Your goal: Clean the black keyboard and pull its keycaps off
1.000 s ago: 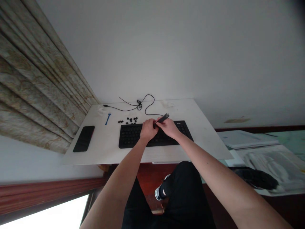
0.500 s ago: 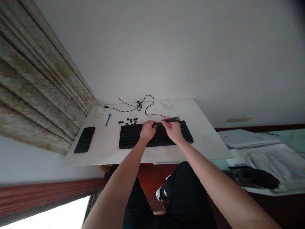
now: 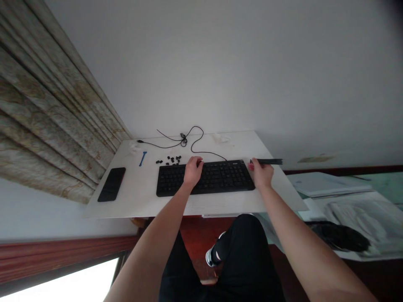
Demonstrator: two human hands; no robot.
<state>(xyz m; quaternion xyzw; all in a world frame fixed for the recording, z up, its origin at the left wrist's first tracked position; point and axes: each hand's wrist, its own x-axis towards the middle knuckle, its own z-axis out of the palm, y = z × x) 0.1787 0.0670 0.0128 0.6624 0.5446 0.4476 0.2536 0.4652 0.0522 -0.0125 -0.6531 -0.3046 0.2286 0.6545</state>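
A black keyboard lies on the white table, its cord leading off the back edge. Over its upper left-middle part is my left hand, closed with fingers and thumb together; whatever they may hold is too small to make out. At the keyboard's right end, my right hand is closed around a long dark stick-like tool that points to the right. Several small black keycaps are scattered behind the keyboard's left part.
A blue tool and a black phone lie on the table at the left. The black cable is bundled near the wall. Patterned curtains hang at left; papers and a black bag-like item lie at right.
My right hand has moved right with the dark tool, from over the keyboard's middle to past its right end. My left hand has shifted slightly left, apart from the right one.
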